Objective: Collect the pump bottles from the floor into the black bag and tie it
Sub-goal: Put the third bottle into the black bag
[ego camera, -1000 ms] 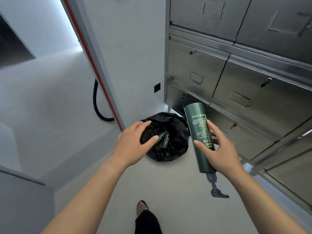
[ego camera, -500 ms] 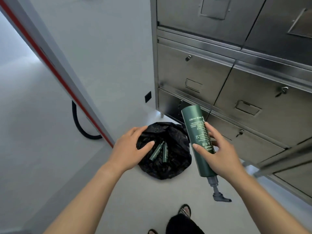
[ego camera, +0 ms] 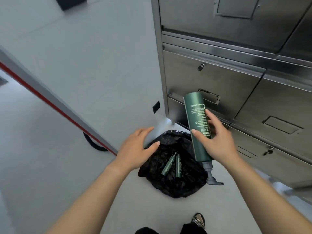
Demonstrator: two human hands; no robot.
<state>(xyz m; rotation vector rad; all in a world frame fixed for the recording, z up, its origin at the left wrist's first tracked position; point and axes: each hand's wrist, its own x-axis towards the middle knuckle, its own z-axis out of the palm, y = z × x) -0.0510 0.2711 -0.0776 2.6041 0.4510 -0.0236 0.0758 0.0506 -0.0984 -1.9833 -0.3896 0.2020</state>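
A black bag lies open on the pale floor below me, with two small green bottles lying inside it. My right hand grips a tall green pump bottle upside down, its grey pump head hanging over the bag's right edge. My left hand hovers with fingers spread just above the bag's left rim; whether it touches the plastic is unclear.
Stainless steel cabinets with locked drawers rise on the right, close to the bag. A white wall panel with a red stripe runs on the left, with a black hose behind it. My sandalled foot is at the bottom.
I have come closer over the bag, which now sits lower and nearer in view. My left hand has lifted off the bag's rim and opened wider. The held bottle stays inverted.
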